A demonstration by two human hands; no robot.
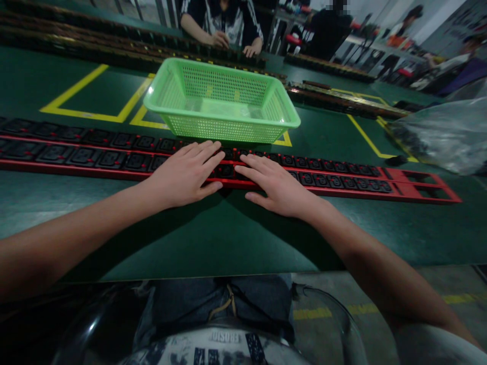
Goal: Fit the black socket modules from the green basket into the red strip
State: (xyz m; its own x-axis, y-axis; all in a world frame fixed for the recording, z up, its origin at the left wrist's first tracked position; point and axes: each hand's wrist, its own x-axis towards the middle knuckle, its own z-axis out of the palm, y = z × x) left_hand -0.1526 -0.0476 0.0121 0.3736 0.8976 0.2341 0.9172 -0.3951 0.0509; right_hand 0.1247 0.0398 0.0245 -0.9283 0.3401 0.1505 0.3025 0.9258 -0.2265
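A long red rail runs across the table in front of me, with two rows of black square socket-like pieces set in it. Flat on these pieces, left of the middle, lies my left hand, fingers stretched out and thumb toward the near edge. My right hand rests the same way just right of the middle, its fingers spread over the rows. Neither hand grips anything. The pieces beneath both palms are hidden. Just beyond my fingertips stands a light green plastic basket.
Yellow tape marks boxes on the green table. A clear plastic bag with dark contents lies at the right. Opposite, a co-worker's hands are at more long rails. Other people sit farther back.
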